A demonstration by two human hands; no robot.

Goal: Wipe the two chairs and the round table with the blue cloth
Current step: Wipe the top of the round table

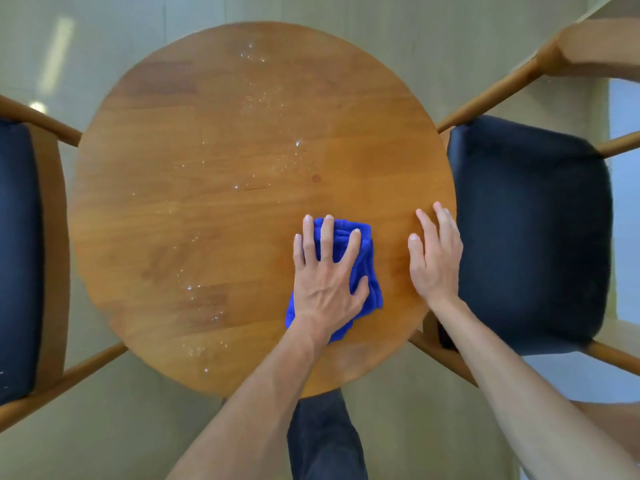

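A round wooden table (pixel 214 209) fills the middle of the view, with water droplets scattered across its left and centre. On its near right part lies the folded blue cloth (pixel 363 268). My left hand (pixel 327 278) presses flat on the cloth with fingers spread. My right hand (pixel 436 258) rests flat on the bare tabletop by the right edge, fingers straight. One wooden chair with a dark blue seat (pixel 526 230) stands to the right of the table, and another chair (pixel 20 258) stands to the left.
Pale floor (pixel 121 427) surrounds the table. My dark trouser leg (pixel 325 441) shows below the table's near edge. The right chair's wooden backrest (pixel 595 46) reaches into the upper right corner.
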